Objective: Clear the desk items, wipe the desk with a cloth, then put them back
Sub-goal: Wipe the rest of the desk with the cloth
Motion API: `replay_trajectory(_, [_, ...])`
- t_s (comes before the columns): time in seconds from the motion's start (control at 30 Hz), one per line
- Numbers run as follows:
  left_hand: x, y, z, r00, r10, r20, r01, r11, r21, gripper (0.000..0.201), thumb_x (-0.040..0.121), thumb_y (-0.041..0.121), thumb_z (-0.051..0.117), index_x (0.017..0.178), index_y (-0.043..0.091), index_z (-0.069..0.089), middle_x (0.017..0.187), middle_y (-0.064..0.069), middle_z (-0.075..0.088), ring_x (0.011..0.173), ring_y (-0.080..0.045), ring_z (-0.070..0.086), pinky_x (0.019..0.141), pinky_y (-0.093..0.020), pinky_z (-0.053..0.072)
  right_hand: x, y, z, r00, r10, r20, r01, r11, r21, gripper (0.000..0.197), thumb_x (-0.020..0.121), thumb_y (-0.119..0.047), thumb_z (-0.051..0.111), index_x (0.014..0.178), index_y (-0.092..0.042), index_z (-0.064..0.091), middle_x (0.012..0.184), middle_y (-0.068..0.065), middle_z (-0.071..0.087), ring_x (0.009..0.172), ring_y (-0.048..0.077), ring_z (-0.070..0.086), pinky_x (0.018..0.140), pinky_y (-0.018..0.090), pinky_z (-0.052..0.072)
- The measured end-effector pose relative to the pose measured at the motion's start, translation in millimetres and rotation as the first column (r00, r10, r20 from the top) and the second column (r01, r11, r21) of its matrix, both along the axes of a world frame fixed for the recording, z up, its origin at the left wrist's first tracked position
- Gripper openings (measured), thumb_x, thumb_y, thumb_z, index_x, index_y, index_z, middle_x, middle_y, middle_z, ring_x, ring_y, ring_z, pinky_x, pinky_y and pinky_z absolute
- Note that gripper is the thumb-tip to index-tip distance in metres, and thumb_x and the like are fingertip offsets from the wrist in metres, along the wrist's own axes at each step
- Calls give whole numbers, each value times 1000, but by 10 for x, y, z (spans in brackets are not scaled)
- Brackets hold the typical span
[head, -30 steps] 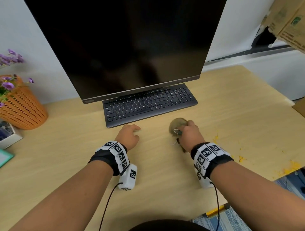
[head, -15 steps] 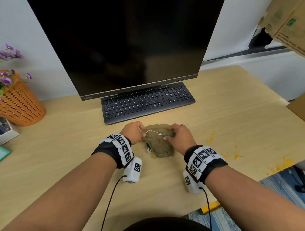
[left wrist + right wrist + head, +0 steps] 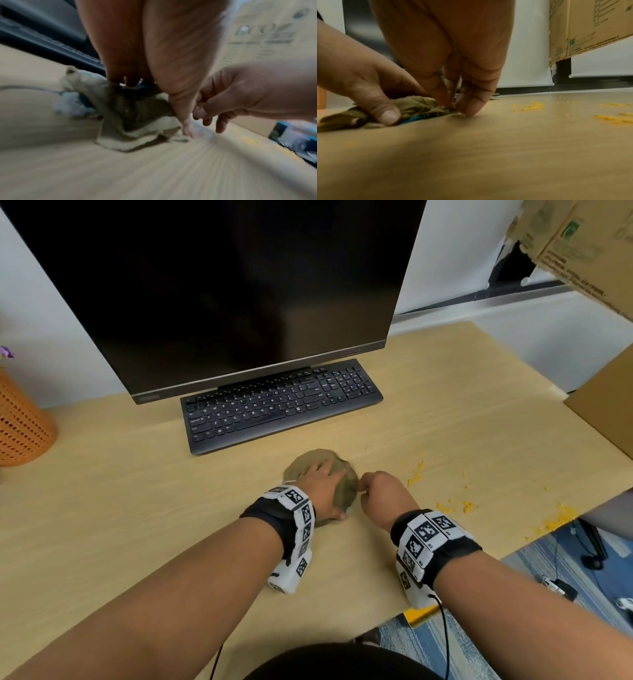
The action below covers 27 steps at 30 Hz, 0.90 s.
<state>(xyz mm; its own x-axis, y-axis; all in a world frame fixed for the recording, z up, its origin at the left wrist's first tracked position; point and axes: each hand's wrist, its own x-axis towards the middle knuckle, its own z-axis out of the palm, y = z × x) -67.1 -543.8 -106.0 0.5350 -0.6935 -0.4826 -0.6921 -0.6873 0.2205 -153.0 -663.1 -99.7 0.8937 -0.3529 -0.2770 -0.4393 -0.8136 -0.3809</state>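
**deskguy:** So where's the person at? The left hand (image 3: 320,487) lies flat on the olive cloth (image 3: 346,484), fingers spread over the top and thumb down at the near edge, pressing it to the table (image 3: 137,542). The cloth sits bunched just in front of the keyboard (image 3: 281,405).

**wipewatcher:** Yeah, and the right hand (image 3: 383,498) is right beside it. From the right wrist view its fingertips (image 3: 471,108) are curled together at the cloth's right edge, looks like a pinch on the hem, though whether fabric is actually caught between them I can't tell for sure. Seems the person is arranging the cloth into a pad before wiping.

**deskguy:** Makes sense. The yellow crumbs (image 3: 416,474) are scattered to the right, near but not touching the cloth.

**wipewatcher:** To do this well, I'd say flatten the cloth so there's a broad face down, tuck that loose white string (image 3: 30,88) under, then sweep toward the crumbs with even palm pressure and gather them into one pile instead of flicking them off the edge.

**deskguy:** Also the keyboard and monitor (image 3: 239,285) are on the table, so the wipe needs to skirt them, or they get moved first.
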Motion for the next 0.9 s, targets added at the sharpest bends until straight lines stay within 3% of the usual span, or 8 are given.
replay_trajectory(0.07, [-18, -27, 65, 999, -15, 48, 14, 999, 32, 68, 90, 24, 59, 148, 22, 25, 158, -10, 10, 143, -31, 20, 114, -42, 23, -34, 8, -42, 998, 56, 1, -56, 998, 18, 29, 88, -5, 49, 113, -9, 65, 114, 14, 58, 105, 28, 57, 88, 28, 44])
replay_trajectory(0.13, [22, 6, 188, 995, 92, 33, -87, 988, -127, 44, 89, 6, 51, 131, 21, 49, 140, -8, 44, 120, -28, 50, 91, -34, 47, -44, 5, -77, 997, 71, 34, -72, 997, 37, 29, 88, -7, 50, 112, -9, 66, 113, 12, 58, 105, 28, 57, 89, 29, 45])
replay_trajectory(0.2, [101, 107, 275, 968, 228, -106, -251, 908, -336, 44, 87, -1, 49, 125, 22, 56, 125, -7, 55, 104, -28, 59, 73, -34, 55, -42, -8, -99, 996, 54, 64, -57, 998, 36, 29, 89, -8, 50, 113, -9, 65, 113, 11, 58, 107, 28, 56, 91, 29, 45])
replay_trajectory(0.33, [342, 331, 324, 924, 381, 27, -329, 829, -452, 53, 88, -5, 44, 136, 16, 47, 135, -10, 52, 120, -28, 51, 100, -36, 44, -31, 40, -124, 989, 119, 89, -117, 993, -27, 32, 90, -14, 50, 121, -13, 60, 126, 7, 52, 120, 25, 44, 100, 29, 38])
replay_trajectory(0.43, [548, 497, 204, 884, 465, 54, -395, 802, -447, 51, 90, 1, 45, 137, 22, 46, 136, -5, 52, 122, -24, 50, 103, -34, 39, -27, 165, -145, 974, 220, -47, -222, 974, -52, 47, 92, -17, 48, 139, -15, 43, 147, 6, 33, 136, 26, 28, 112, 31, 26])
replay_trajectory(0.57, [547, 561, -11, 893, 447, 44, -447, 894, -13, 52, 99, 26, 40, 148, 32, 24, 153, -11, 24, 141, -30, 23, 110, -48, 28, -6, 252, -108, 969, 204, -142, -209, 978, -22, 56, 93, -7, 40, 148, -15, 29, 157, 5, 15, 145, 25, 12, 117, 34, 19])
replay_trajectory(0.67, [402, 485, -123, 936, 340, 93, -344, 939, 27, 57, 101, 28, 34, 150, 34, 6, 158, -17, -2, 146, -34, -2, 114, -58, 10, 22, 227, -67, 961, 215, -172, -217, 976, 5, 60, 90, -3, 42, 148, -14, 30, 157, 6, 16, 145, 25, 16, 117, 33, 21])
replay_trajectory(0.9, [35, 122, -174, 994, 102, 34, -100, 994, -41, 58, 100, 27, 38, 150, 35, 9, 158, -14, -4, 146, -30, -4, 115, -56, 3, -13, 244, -25, 998, 58, -25, -57, 997, 50, 49, 85, 2, 44, 133, -6, 44, 134, 13, 48, 122, 28, 48, 101, 30, 38])
